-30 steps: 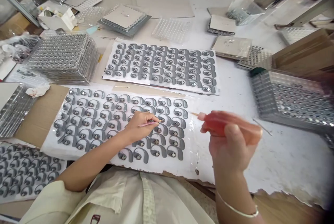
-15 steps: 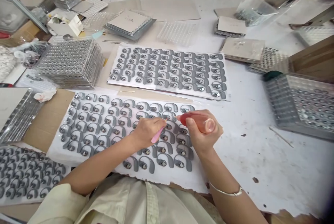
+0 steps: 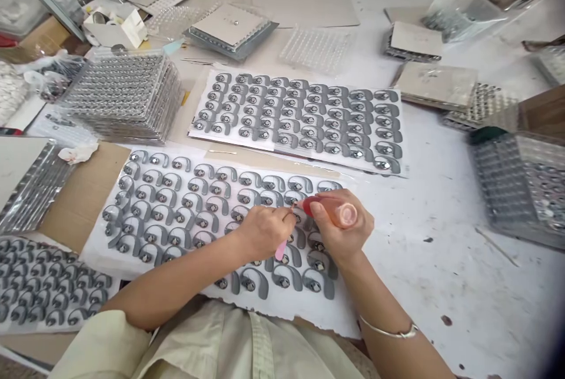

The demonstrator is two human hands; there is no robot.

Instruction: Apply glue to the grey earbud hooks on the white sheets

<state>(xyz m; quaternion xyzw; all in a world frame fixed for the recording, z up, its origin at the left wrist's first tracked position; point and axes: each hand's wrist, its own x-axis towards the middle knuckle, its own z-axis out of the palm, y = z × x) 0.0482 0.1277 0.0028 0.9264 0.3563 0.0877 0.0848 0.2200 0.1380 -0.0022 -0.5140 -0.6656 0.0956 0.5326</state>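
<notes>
My right hand [image 3: 348, 226] is wrapped round a squeeze bottle [image 3: 329, 209] of red liquid, tilted so its narrow nozzle points left. Pinched in my left hand [image 3: 267, 229] is a thin tool with a pink handle [image 3: 281, 249]; its kind is unclear. The nozzle and my left fingertips are close together above a white sheet [image 3: 99, 249] that bears rows of grey hook-shaped pieces [image 3: 285, 278], each with a small shiny metal part. My hands hide several pieces in the right part of the sheet.
A second sheet of grey pieces [image 3: 309, 114] lies beyond, and another group [image 3: 48, 285] at lower left. Stacked clear trays [image 3: 123, 96] stand at left, a grey tray stack [image 3: 507, 185] at right. A thin stick [image 3: 497, 246] lies on the white table [image 3: 410, 296].
My left hand has moved slightly right and down, bringing its fingertips to the bottle's nozzle. The bottle has shifted slightly down and left. The camera view has also shifted a little.
</notes>
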